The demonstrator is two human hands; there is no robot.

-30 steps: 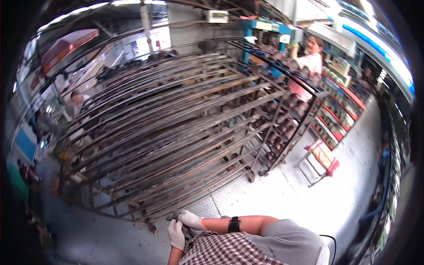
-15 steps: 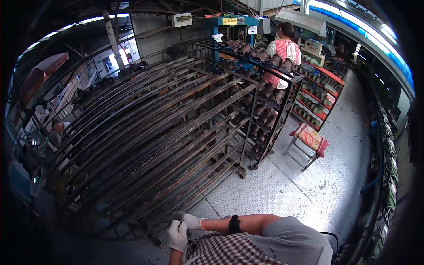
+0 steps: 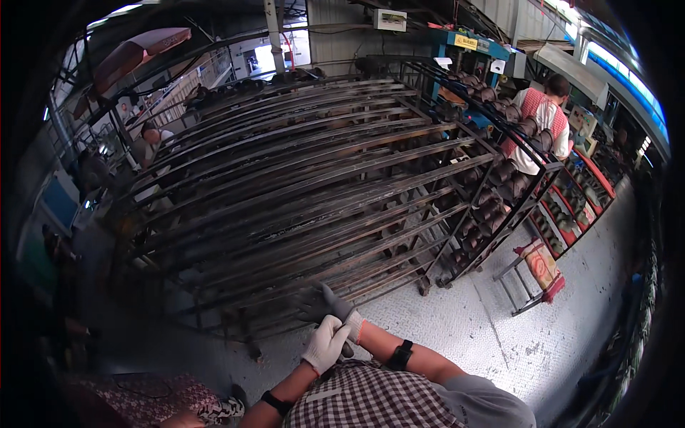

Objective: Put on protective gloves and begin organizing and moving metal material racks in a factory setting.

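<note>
My right hand (image 3: 325, 305) wears a work glove with a dark grey palm and a whitish cuff. Its fingers are spread in front of the lower bars of a metal rack (image 3: 307, 228). My left hand (image 3: 327, 345), in a white glove, closes its fingers at the cuff of the right glove (image 3: 353, 324). A small grey part shows beneath the left fingers; I cannot tell whether it belongs to that glove. Dark bands (image 3: 401, 354) circle both my forearms. Below the hands lies a brown-and-white checked apron (image 3: 364, 392).
Dark moulded pieces (image 3: 492, 207) fill a rack end at the right. Beyond stand a person in a red checked apron (image 3: 535, 118) and a red-shelved rack (image 3: 571, 207). A cloth-covered stool (image 3: 539, 267) is on the metal floor. Another person's patterned garment (image 3: 143, 399) shows lower left.
The view has swung left, so the rack and stool sit further right. My right fingers have spread, and my left hand is now at that glove's cuff. Someone's garment has appeared lower left.
</note>
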